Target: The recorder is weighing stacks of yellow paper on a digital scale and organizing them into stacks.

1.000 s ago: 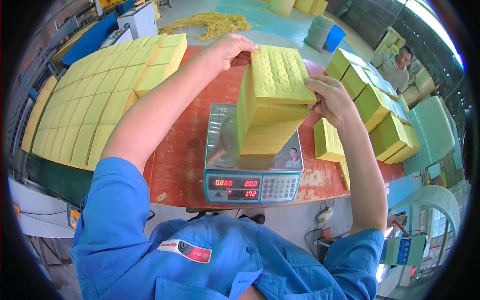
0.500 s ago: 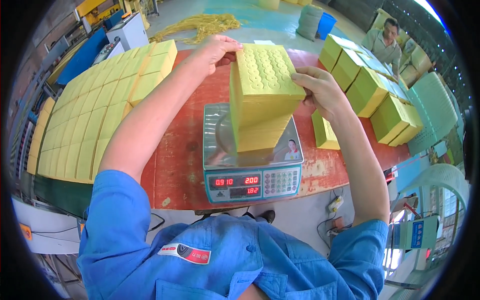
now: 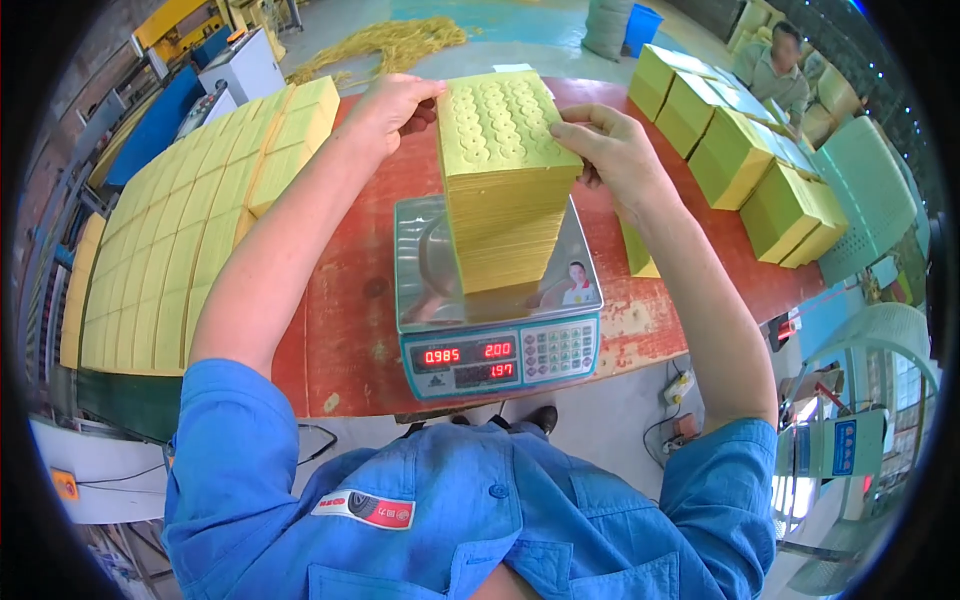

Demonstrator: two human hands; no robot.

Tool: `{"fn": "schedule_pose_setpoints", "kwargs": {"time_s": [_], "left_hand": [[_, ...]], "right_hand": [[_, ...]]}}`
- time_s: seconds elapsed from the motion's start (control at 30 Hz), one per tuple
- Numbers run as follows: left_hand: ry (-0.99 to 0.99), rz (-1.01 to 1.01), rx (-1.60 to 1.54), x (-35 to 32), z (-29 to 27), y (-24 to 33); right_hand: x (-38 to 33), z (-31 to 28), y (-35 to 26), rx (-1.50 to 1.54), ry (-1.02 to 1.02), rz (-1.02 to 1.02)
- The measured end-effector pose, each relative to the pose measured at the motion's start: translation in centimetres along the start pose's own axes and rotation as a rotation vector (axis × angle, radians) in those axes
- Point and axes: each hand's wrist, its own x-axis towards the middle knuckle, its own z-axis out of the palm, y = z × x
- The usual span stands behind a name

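Observation:
A tall stack of yellow joss paper (image 3: 505, 215), its top sheet punched with rows of coin-like rings, stands on the metal pan (image 3: 415, 300) of a digital scale (image 3: 560, 352). My left hand (image 3: 390, 112) grips the stack's far left top corner with its fingertips. On the opposite side, my right hand (image 3: 615, 150) has its thumb on the top right edge and its fingers curled below. Red digits are lit on the scale's front panel. The stack's far side is hidden.
Rows of yellow paper blocks (image 3: 170, 240) fill the left of the red table (image 3: 340, 310). More blocks (image 3: 735, 155) line the right side, where another person (image 3: 775, 75) sits. A smaller yellow block (image 3: 640, 250) lies partly behind my right forearm. Yellow strips (image 3: 380, 48) cover some floor beyond.
The stack and both hands have shifted slightly left relative to the scale. The scale's lit reading has risen. My view has moved a little as well.

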Motion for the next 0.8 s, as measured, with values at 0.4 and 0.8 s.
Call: {"fn": "schedule_pose_setpoints", "kwargs": {"time_s": [0.4,0.8], "left_hand": [[0.075,0.040,0.060,-0.5,0.5,0.1],[0.277,-0.050,0.592,-7.2,7.0,7.0]], "right_hand": [[0.4,-1.9,1.9,0.149,-0.019,-0.006],[-8.4,-11.0,18.0,0.358,0.028,0.058]]}}
